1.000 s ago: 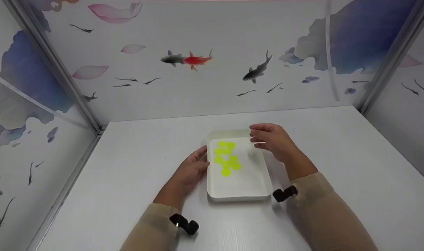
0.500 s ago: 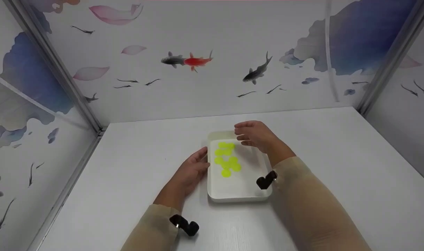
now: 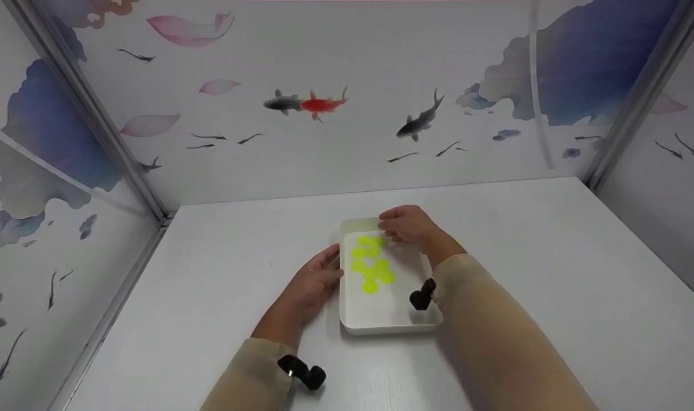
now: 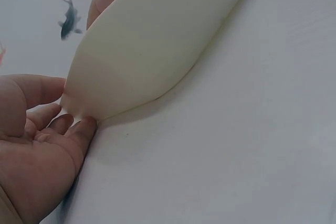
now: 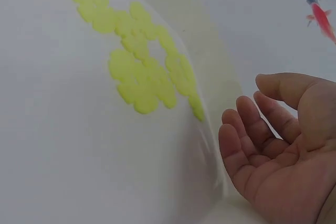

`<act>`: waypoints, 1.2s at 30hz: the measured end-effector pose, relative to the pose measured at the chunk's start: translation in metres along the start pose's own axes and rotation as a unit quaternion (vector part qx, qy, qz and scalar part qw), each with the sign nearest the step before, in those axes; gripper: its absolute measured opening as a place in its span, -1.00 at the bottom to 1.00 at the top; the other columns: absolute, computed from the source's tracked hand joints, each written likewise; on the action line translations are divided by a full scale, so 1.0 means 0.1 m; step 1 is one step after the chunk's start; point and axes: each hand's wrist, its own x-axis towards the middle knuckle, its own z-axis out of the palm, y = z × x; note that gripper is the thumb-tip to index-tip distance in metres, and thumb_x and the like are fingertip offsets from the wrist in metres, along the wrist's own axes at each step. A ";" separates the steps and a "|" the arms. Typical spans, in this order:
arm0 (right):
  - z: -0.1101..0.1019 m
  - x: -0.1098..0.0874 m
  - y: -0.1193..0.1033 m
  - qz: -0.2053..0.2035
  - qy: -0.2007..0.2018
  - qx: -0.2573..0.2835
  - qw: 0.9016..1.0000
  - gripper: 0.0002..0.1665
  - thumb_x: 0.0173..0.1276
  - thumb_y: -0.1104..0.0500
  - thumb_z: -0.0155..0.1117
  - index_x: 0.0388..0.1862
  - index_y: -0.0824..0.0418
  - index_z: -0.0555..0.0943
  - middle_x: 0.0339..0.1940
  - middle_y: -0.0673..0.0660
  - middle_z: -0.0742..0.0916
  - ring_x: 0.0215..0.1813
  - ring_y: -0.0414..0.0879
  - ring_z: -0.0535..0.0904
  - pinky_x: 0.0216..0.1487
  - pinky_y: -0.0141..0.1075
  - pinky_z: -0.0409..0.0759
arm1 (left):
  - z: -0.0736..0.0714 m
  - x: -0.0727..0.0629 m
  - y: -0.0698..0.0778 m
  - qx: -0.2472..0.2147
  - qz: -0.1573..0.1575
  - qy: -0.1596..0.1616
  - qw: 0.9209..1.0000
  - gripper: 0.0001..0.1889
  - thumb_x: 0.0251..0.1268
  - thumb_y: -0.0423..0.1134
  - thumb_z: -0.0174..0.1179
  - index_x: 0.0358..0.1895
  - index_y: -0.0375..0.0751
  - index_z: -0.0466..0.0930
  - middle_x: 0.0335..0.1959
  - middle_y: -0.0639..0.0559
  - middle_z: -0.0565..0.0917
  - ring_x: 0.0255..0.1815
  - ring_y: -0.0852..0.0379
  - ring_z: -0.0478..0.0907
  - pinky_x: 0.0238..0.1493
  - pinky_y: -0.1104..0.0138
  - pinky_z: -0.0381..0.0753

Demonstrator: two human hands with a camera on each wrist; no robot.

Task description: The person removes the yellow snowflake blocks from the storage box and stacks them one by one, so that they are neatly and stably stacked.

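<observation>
White tray: set flat on the table, just right of centre in the lower half of the head view; its hollow is turned upwards, its corners are rounded.
Long axis: directed from the top of the frame towards the bottom, almost upright; one short end is turned to the bottom edge; in the left wrist view the outer wall is seen slanted from lower left to upper right.
Yellow discs: gathered in the tray's upper left part, flat and overlapped; two clumps are formed, strung roughly along the tray's length.
Left hand: placed at the tray's left side; grip relaxed, the wall touched by the fingers rather than clasped.
Right hand: held at the tray's upper right, part of the far end being hidden by it; grip unclosed, fingers loosely bent, palm unfilled; whether the tray is touched cannot be told.
Yellow patch: half hidden at the right wrist; what it belongs to cannot be told.
Back wall: printed with a red fish, its head turned left, and a dark fish, its head turned lower left.
</observation>
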 end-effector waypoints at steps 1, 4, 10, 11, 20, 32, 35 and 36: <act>0.01 0.01 0.01 -0.002 0.000 -0.006 1.000 -0.55 0.54 0.06 0.38 0.34 0.10 0.65 0.09 0.11 0.71 0.09 0.02 0.62 0.18 -0.20 0.68 | 0.00 0.00 0.00 -0.002 -0.001 0.001 1.000 -0.21 0.49 -0.47 0.13 0.73 -0.06 0.15 0.78 0.08 0.18 0.81 0.04 0.08 0.78 0.10 0.15; 0.03 0.03 0.02 -0.004 -0.002 -0.022 1.000 -0.57 0.51 0.10 0.41 0.31 0.10 0.66 0.06 0.09 0.71 0.03 0.01 0.61 0.12 -0.22 0.67 | -0.01 0.00 -0.01 -0.005 0.003 -0.001 1.000 -0.21 0.49 -0.47 0.13 0.73 -0.07 0.14 0.77 0.06 0.18 0.81 0.03 0.08 0.78 0.09 0.15; 0.03 0.05 0.05 -0.004 -0.008 -0.041 0.999 -0.58 0.50 0.13 0.43 0.30 0.09 0.67 0.18 0.09 0.72 0.10 0.01 0.61 0.19 -0.21 0.66 | -0.01 0.01 -0.01 -0.004 -0.002 0.003 1.000 -0.22 0.49 -0.46 0.14 0.72 -0.02 0.18 0.76 0.10 0.22 0.80 0.06 0.10 0.78 0.09 0.16; 0.03 0.06 0.06 -0.006 -0.010 -0.043 0.999 -0.58 0.51 0.15 0.41 0.31 0.09 0.66 0.21 0.09 0.72 0.13 0.01 0.60 0.21 -0.20 0.66 | -0.01 0.01 -0.01 -0.004 -0.003 0.003 1.000 -0.22 0.49 -0.45 0.14 0.72 -0.01 0.18 0.76 0.11 0.23 0.80 0.07 0.10 0.78 0.10 0.16; 0.07 0.14 0.12 0.028 -0.012 -0.067 0.997 -0.49 0.34 0.37 0.41 0.19 -0.05 0.71 0.23 -0.02 0.77 0.30 0.03 0.57 0.42 -0.12 0.62 | -0.01 0.03 -0.03 -0.005 0.000 -0.001 1.000 -0.22 0.49 -0.47 0.13 0.73 -0.04 0.17 0.77 0.09 0.20 0.81 0.06 0.07 0.77 0.13 0.18; 0.14 0.15 0.11 0.034 0.002 -0.111 0.993 -0.52 0.34 0.45 0.38 0.09 -0.04 0.73 0.15 0.04 0.74 0.22 0.04 0.57 0.38 -0.15 0.64 | 0.00 0.03 -0.01 -0.009 -0.010 0.005 1.000 -0.23 0.51 -0.46 0.13 0.73 -0.02 0.17 0.77 0.10 0.20 0.81 0.07 0.07 0.76 0.12 0.21; 0.14 0.15 0.12 0.025 0.001 -0.116 0.993 -0.51 0.34 0.47 0.37 0.10 -0.02 0.74 0.14 0.05 0.73 0.19 0.03 0.57 0.31 -0.20 0.66 | 0.00 0.03 -0.02 -0.009 -0.011 0.006 1.000 -0.22 0.50 -0.46 0.14 0.73 0.00 0.17 0.77 0.11 0.21 0.81 0.08 0.08 0.76 0.13 0.20; 0.14 0.15 0.12 0.023 0.001 -0.118 0.993 -0.52 0.34 0.46 0.37 0.10 -0.02 0.74 0.14 0.05 0.73 0.19 0.03 0.57 0.29 -0.20 0.66 | -0.01 0.03 -0.02 -0.007 -0.009 0.005 1.000 -0.22 0.50 -0.46 0.14 0.73 -0.01 0.17 0.77 0.10 0.20 0.81 0.07 0.08 0.76 0.12 0.20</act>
